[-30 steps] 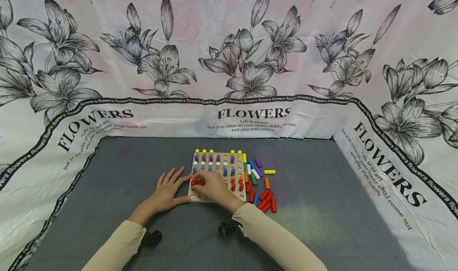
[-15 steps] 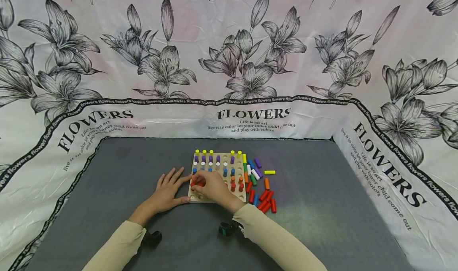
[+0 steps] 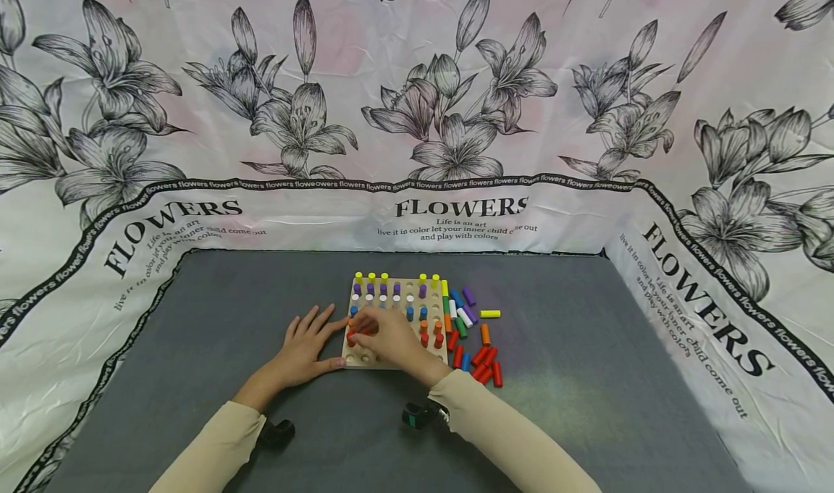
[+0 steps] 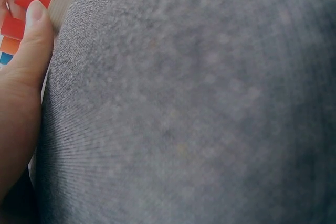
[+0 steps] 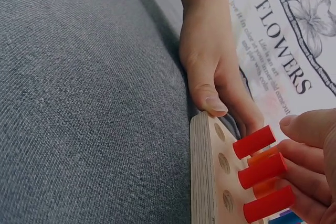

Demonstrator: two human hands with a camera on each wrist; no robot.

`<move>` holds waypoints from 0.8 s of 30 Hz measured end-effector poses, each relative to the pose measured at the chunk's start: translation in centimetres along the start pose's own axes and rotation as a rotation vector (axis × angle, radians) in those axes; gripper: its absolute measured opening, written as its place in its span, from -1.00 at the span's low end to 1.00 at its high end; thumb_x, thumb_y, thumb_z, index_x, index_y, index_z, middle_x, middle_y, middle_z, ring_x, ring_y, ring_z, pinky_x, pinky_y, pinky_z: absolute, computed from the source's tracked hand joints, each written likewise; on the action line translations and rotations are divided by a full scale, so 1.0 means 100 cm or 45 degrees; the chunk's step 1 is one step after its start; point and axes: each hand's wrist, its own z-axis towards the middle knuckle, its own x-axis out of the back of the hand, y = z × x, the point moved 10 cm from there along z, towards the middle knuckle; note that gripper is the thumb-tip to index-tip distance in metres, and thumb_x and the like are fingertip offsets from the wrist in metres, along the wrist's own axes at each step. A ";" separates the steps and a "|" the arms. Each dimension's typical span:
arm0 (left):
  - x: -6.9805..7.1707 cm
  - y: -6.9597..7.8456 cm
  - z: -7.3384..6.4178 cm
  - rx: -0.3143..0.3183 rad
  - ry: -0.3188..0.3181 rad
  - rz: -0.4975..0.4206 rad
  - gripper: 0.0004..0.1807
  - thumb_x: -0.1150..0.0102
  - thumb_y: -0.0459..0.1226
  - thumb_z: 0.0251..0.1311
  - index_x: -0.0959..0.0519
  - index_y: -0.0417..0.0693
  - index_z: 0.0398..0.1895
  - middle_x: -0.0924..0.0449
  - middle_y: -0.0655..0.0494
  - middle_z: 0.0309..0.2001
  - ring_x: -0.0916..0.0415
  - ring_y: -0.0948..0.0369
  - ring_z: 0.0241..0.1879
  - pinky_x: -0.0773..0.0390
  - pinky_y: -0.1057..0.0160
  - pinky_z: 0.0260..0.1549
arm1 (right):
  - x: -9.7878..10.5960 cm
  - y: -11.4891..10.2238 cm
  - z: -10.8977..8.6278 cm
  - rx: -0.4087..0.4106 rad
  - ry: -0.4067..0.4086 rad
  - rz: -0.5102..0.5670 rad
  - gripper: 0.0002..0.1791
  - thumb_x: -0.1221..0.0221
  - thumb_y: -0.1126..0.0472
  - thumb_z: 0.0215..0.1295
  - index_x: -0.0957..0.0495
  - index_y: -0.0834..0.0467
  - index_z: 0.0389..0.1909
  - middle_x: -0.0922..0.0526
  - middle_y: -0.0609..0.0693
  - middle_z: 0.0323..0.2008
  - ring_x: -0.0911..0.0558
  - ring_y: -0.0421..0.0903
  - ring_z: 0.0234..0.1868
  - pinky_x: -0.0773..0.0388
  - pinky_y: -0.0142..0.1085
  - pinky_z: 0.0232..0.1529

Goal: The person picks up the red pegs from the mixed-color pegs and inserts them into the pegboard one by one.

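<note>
A wooden pegboard [image 3: 430,359] stands on the grey cloth, with rows of yellow, purple, white, blue, orange and red pegs upright in it. My left hand [image 3: 296,352] lies flat with spread fingers at the board's left side. In the right wrist view its thumb touches the board's corner. My right hand [image 3: 391,337] is over the lower rows, hiding several pegs. In the right wrist view, thumb and fingers are parted beside the corner red peg [image 5: 254,142], with a small gap between thumb and peg. Two more red pegs follow it in that row.
Loose pegs lie right of the board: red pegs [image 3: 482,363], a yellow peg [image 3: 490,314], an orange peg [image 3: 485,334], plus purple, white, blue and green ones. A patterned white cloth [image 3: 456,221] rises behind the grey cloth [image 3: 586,377].
The right hand's fingers have loosened from the red peg at the row's left end, and the hand has shifted slightly right. The left hand stays in place.
</note>
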 end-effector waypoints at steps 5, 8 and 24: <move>-0.001 -0.001 0.000 0.033 -0.036 -0.003 -0.15 -0.30 0.13 0.15 -0.29 0.09 0.48 -0.04 -0.24 0.55 0.12 -0.35 0.52 0.16 -0.52 0.31 | 0.004 -0.001 -0.002 0.021 0.011 0.016 -0.79 -0.34 0.19 0.27 -0.66 0.13 -0.10 -0.79 -0.02 -0.19 -0.76 -0.16 -0.18 -0.66 -0.41 -0.10; -0.003 -0.002 0.001 0.061 -0.066 0.006 -0.16 -0.31 0.12 0.16 -0.28 0.11 0.49 -0.02 -0.21 0.56 0.14 -0.32 0.54 0.17 -0.50 0.34 | 0.007 -0.001 -0.003 0.024 0.016 0.029 -0.79 -0.33 0.18 0.28 -0.66 0.14 -0.11 -0.79 -0.03 -0.19 -0.75 -0.17 -0.18 -0.66 -0.39 -0.08; -0.002 -0.001 0.000 0.070 -0.073 0.035 -0.15 -0.29 0.12 0.17 -0.26 0.13 0.50 -0.01 -0.20 0.57 0.14 -0.31 0.54 0.16 -0.48 0.35 | 0.042 0.005 -0.017 0.000 0.072 0.159 -0.81 -0.30 0.21 0.30 -0.66 0.14 -0.10 -0.77 -0.02 -0.18 -0.75 -0.14 -0.19 -0.65 -0.38 -0.13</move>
